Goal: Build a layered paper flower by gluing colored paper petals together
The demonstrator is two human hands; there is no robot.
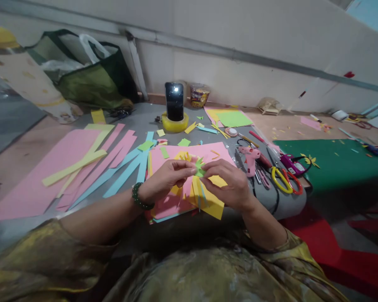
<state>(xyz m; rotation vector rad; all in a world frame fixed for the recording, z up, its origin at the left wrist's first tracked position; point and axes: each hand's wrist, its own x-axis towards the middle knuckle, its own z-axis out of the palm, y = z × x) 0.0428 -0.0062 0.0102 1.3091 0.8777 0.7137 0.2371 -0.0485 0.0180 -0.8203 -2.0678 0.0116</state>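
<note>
Between the fingertips of both hands is a small green paper piece (pixel 199 168) with pointed tips. My left hand (pixel 173 173), a dark beaded bracelet above its wrist, pinches the piece from the left. From the right, my right hand (pixel 228 180) grips it with thumb and fingers. Below them lies a stack of pink paper (pixel 163 205) with other coloured sheets under it. Yellow paper (pixel 212 203), cut into strips at one side, rests on the stack beneath my hands. A fringed yellow-orange paper bit (pixel 183 156) shows just behind my left fingers.
Pink, yellow and blue paper strips (pixel 122 167) spread at left. A phone (pixel 174 102) stands in a yellow tape roll (pixel 175 123). At right lie a pink glue gun (pixel 249 159), scissors (pixel 283 180) and a purple device (pixel 292 165). A green bag (pixel 91 75) and bottle (pixel 28 79) stand back left.
</note>
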